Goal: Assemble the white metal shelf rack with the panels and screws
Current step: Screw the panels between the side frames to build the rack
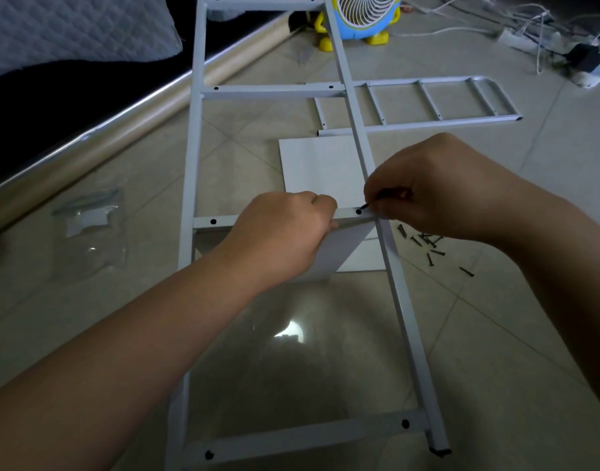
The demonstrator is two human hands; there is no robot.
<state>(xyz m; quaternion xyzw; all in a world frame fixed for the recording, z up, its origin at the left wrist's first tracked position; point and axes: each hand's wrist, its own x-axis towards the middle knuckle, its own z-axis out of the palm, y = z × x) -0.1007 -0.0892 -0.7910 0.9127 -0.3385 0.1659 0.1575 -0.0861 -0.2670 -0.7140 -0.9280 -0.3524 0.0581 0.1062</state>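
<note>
The right hand (pixel 438 188) pinches a black screw (pixel 376 200) at the crossbar's (pixel 220 220) right-end hole. The left hand (pixel 285 229) grips that crossbar, fingers curled.

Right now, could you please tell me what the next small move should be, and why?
Probably lower the screw straight into the hole and begin twisting it in. The right hand pinches the screw with its tip at that hole in the crossbar, while the left hand grips the crossbar against the white panel beneath.
</note>
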